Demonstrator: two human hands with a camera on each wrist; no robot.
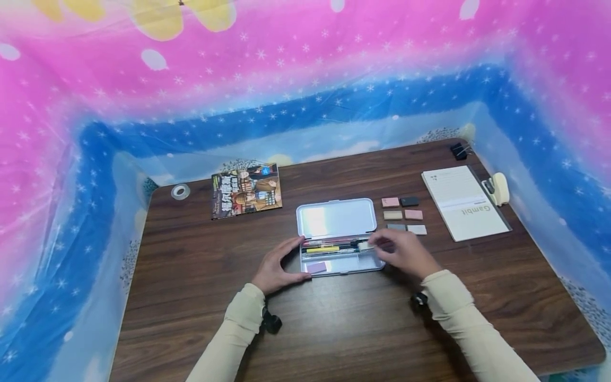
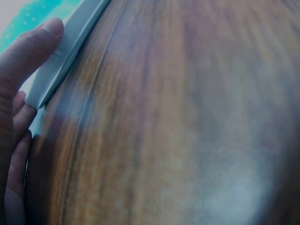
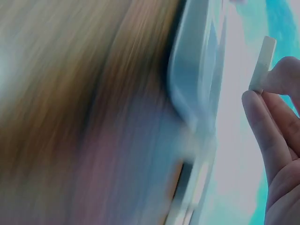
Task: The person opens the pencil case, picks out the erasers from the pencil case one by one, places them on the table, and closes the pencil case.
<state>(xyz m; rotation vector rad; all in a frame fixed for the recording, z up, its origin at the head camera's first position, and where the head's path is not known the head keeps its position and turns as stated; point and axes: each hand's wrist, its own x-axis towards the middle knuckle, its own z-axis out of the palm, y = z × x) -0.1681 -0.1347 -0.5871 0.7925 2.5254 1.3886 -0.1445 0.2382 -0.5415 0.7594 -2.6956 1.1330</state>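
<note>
An open white pencil case lies on the table with its lid tipped back. My left hand holds its left end, thumb on the front edge and fingers at the back; the thumb shows against the case's wall in the left wrist view. Over the right end, my right hand pinches a whitish eraser between thumb and fingers. Inside the case lie several pens and pencils, one of them yellow. A purple eraser rests in the front left compartment.
Several erasers sit in two columns right of the case. Farther right are a notepad, a cream stapler-like item and a black binder clip. A magazine and a tape roll lie back left.
</note>
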